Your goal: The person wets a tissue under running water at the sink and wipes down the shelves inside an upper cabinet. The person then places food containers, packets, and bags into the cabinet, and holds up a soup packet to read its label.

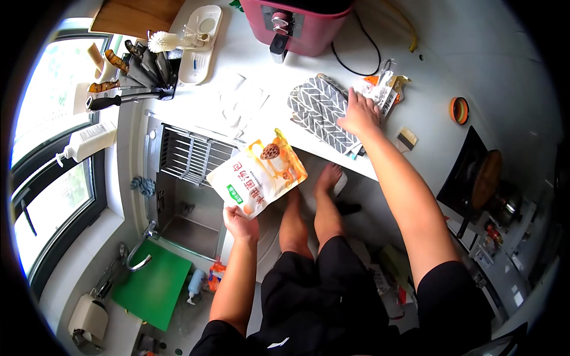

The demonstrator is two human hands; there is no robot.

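My left hand (240,224) grips the lower corner of a white and orange soup-mix pouch (259,175). The pouch has a mushroom picture and Chinese print, and is held up in front of the sink and counter edge. Over on the counter, my right hand (360,114) reaches out with its fingers extended. It is at the right edge of a grey and white patterned cloth item (323,110), which looks like a folded oven mitt. Just beyond its fingertips lie crumpled plastic packets (385,89). Whether the fingertips touch the packets, I cannot tell.
A red air fryer (297,26) stands at the back with its black cord. Knives fill a block (169,74) at the left, near the steel sink (190,228) and its rack (193,155). A green board (151,285) lies by the tap. An orange-rimmed round item (459,110) sits right.
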